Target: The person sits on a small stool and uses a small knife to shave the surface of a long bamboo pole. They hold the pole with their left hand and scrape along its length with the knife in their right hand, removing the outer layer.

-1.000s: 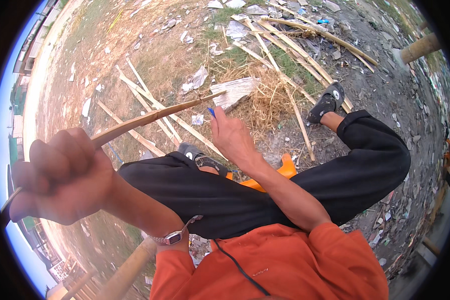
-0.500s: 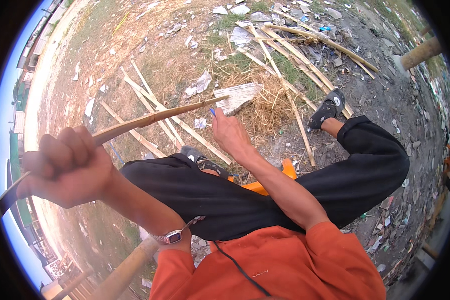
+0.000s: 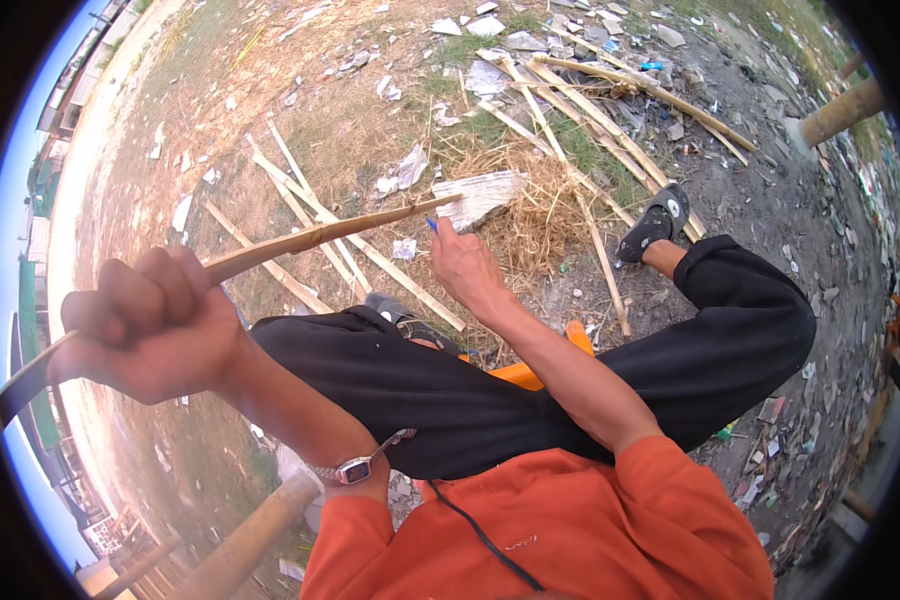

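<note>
My left hand (image 3: 160, 325), raised at the left, is closed in a fist round a long split bamboo strip (image 3: 315, 237). The strip slants from the left rim up to a thin tip near the middle. My right hand (image 3: 470, 268) is closed on a small blue object (image 3: 431, 226). Only its blue end shows past the fingers, just below the strip's tip, and its kind is hidden. No contact between it and the strip can be made out. A pale, rough slab (image 3: 478, 198) lies on the ground beyond my right hand.
Loose bamboo strips (image 3: 310, 205) lie left of centre, and more strips (image 3: 600, 125) at the upper right. Dry straw (image 3: 540, 220) surrounds the slab. Something orange (image 3: 518, 376) shows between my legs. Thick poles stand at lower left (image 3: 260, 525) and upper right (image 3: 842, 112). Litter covers the ground.
My left fist has shifted slightly right and up with the bamboo strip. My right hand has moved very little, still closed on the blue object.
</note>
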Demonstrator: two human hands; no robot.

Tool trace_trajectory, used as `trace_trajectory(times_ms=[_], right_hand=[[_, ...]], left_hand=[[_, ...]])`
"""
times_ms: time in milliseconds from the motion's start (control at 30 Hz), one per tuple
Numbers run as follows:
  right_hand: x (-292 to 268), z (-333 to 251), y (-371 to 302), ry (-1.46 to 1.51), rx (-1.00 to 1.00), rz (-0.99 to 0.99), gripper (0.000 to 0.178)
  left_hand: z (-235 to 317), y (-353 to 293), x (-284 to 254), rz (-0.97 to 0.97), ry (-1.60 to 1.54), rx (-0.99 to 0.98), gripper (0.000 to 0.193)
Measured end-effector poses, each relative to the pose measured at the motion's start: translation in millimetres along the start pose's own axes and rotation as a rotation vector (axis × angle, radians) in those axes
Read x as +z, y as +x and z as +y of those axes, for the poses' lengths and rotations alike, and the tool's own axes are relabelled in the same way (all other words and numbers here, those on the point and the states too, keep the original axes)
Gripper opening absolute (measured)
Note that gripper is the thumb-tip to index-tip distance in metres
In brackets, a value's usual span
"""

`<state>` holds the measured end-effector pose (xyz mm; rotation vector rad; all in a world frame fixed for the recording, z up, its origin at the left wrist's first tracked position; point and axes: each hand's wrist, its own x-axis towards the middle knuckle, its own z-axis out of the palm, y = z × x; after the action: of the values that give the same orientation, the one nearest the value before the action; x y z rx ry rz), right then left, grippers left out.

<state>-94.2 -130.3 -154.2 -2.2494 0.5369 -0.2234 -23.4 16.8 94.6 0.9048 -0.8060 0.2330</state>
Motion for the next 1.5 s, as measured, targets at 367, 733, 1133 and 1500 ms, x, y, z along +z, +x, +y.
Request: trace_trajectory(times_ms=[367,733,1133,1500], right_hand=[[-19,-14,17,-0.116,0.078,-0.211,0.013],[21,25,29,-0.176,0.119,-0.124,0.015],[72,129,37,-0.284,0.165,-0.107,0.013],[52,83,61,0.105,0.041,0.003,0.024]], left_hand=[[3,-2,-2,-0.053,-0.017,0.007,0.049],[2,4,-8,-0.039,0.0,0.001,0.049],[2,0,-3,0.001,0.01,-0.017,0.05],[3,1,-9,0.033,0.057,0.005,0.049]])
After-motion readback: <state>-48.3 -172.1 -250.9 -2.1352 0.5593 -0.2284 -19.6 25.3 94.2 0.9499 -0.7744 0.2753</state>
